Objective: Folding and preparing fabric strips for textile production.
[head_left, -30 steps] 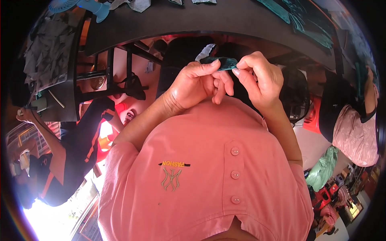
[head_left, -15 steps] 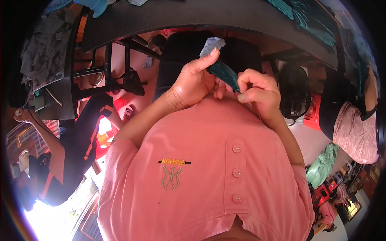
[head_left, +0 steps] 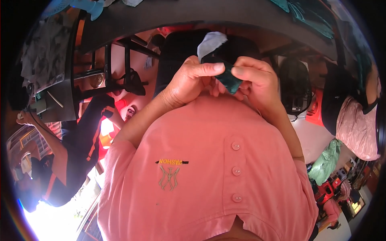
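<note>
A small strip of dark green cloth (head_left: 230, 81) is stretched between my two hands, in front of my pink shirt. My left hand (head_left: 192, 78) pinches it with the thumb lying along its top. From the other side my right hand (head_left: 257, 80) grips it between thumb and bent fingers. A pale grey piece of fabric (head_left: 212, 43) stands up beyond my left thumb; whether it is joined to the green cloth I cannot tell. Some fingertips are hidden behind the cloth.
A dark table (head_left: 161, 16) curves across the far side, with green cloth pieces (head_left: 307, 20) at its right. Grey cloth scraps (head_left: 50, 48) cover a surface at left. A black fan (head_left: 295, 86) stands at right. Other people work nearby on both sides, one with dark clothes (head_left: 76, 148).
My hands have come closer together. The left thumb has come down flat onto the green cloth, and the right fingers have shifted up along it. The grey piece now stands more exposed.
</note>
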A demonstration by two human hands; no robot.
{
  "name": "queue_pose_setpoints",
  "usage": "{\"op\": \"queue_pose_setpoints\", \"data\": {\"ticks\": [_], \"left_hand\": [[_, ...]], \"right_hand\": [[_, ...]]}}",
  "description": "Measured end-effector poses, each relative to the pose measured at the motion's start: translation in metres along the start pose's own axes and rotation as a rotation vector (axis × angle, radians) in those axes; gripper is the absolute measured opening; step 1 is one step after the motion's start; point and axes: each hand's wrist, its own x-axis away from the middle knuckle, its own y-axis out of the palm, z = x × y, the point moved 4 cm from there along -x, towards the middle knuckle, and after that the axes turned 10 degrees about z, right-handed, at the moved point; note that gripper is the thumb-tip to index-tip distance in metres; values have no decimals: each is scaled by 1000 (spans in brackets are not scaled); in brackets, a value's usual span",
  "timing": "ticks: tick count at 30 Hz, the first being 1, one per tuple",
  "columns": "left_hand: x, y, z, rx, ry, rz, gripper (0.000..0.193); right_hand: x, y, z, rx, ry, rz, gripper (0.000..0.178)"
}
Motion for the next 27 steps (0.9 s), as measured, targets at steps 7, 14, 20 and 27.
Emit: {"op": "queue_pose_setpoints", "data": {"ticks": [7,14,20,27], "left_hand": [[-4,0,-9,-89,-87,-41,27],[-7,-2,-14,26,-199,-112,45],[-8,-11,-22,109,-206,-94,29],[-13,-26,-2,-181,180,29,28]], "right_hand": [[2,-26,20,-214,111,41,18],[4,-7,15,-75,7,75,22],[5,-24,18,-156,-146,239,18],[14,-53,-14,261,-297,183,11]]}}
